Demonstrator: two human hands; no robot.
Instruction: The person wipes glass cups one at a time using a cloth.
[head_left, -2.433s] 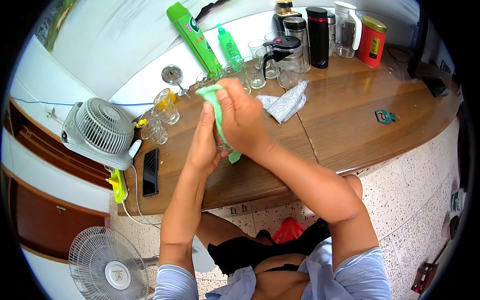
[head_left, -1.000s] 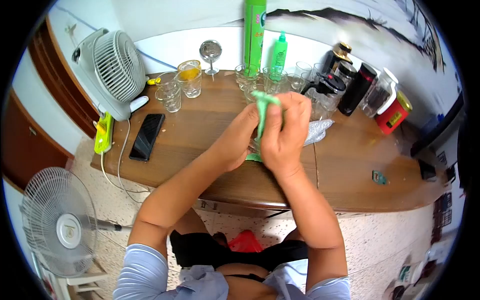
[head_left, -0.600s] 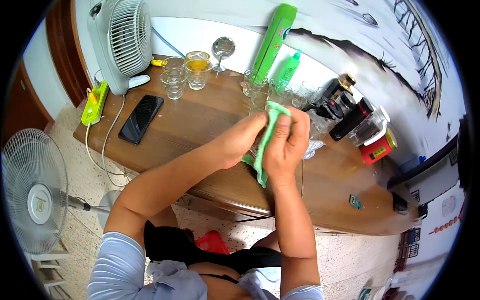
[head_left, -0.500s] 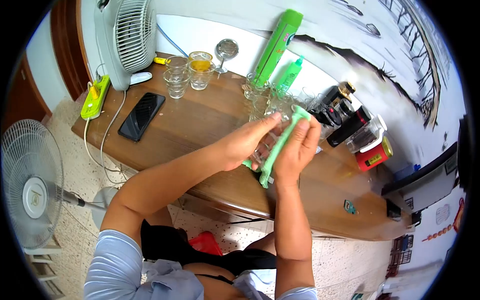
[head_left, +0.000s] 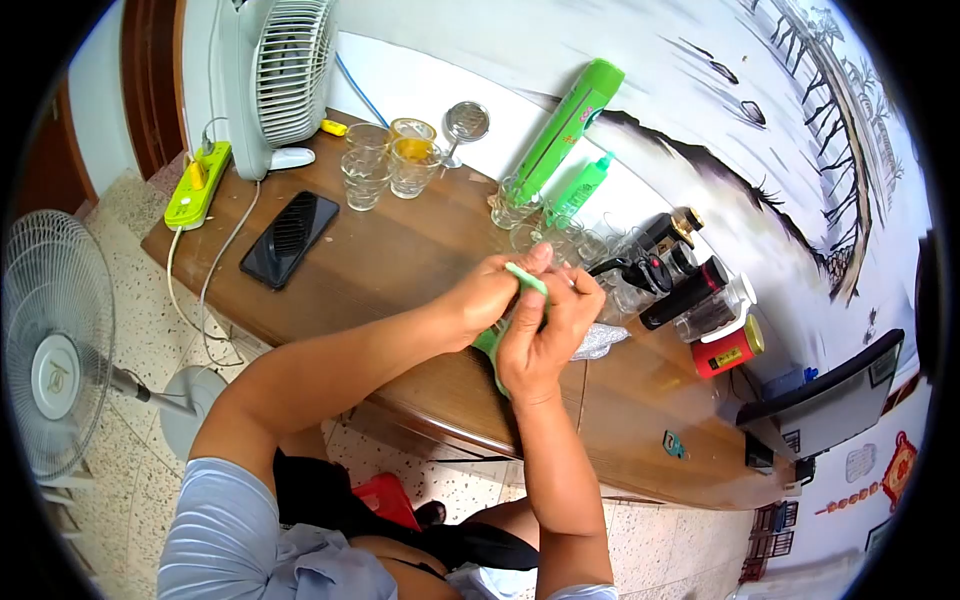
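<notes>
My right hand is closed on a light green cloth, which is folded between my two hands, its lower part hanging below my fingers. My left hand curls against the cloth from the other side, around a clear drinking glass that showed there half a second ago. Both hands now hide most of that glass. Just beyond them, several clear glasses cluster on the wooden table. A crinkled silvery wrapper lies right of my right hand.
At the back left stand several stacked glasses, a small round mirror and a box fan. A black phone lies left. Green bottles, dark flasks and a red tin line the back. A monitor stands right.
My hands have come closer together, and the cloth has bunched up between them, covering the glass that showed before. The whole view has shifted slightly.
</notes>
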